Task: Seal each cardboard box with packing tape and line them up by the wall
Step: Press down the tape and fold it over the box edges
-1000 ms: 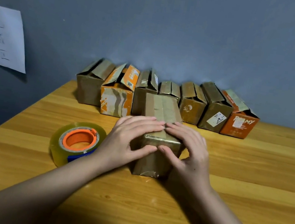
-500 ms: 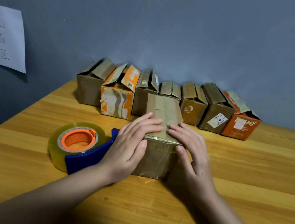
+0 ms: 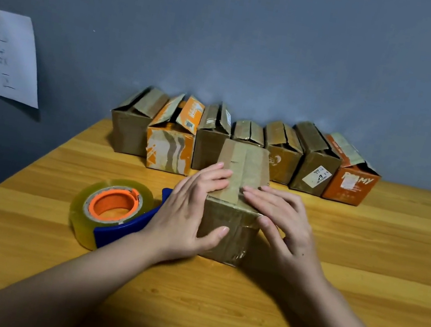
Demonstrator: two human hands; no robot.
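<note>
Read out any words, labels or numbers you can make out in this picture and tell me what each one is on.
"MY": end of a white word on the front of the orange box, far right of the row; the rest is covered by a pale patch.
White sticker on the brown box beside it: print too small to read.
Label on the orange-flapped box: too blurred.
Paper sheet on the wall: handwritten marks, not legible.

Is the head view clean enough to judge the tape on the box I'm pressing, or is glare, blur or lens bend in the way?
Head view: sharp on the box, faint sheen on its taped front, no blur on left hand or right hand; wide-angle bend at edges; dim, forearm shadows on table.
</note>
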